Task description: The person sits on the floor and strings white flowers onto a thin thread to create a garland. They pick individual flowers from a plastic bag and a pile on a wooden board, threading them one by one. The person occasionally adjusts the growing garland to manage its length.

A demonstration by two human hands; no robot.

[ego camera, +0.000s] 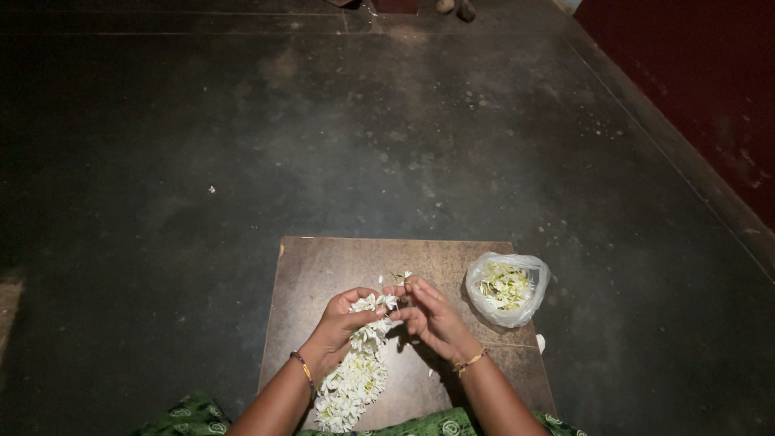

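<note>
We've got the flower garland (355,379) pinched in our left hand (343,319), trailing below that grip over the tabletop (339,258); our right hand (428,315) grips narrow on its top blossoms, plastic bag (507,289) just right.

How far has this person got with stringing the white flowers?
A long strand of tied white flowers already trails from the hands toward the person's lap across the brown wooden board. The left hand and right hand meet at its top end, working on blossoms there. The clear plastic bag beside the right hand holds more loose flowers, so plenty seems left.
</note>
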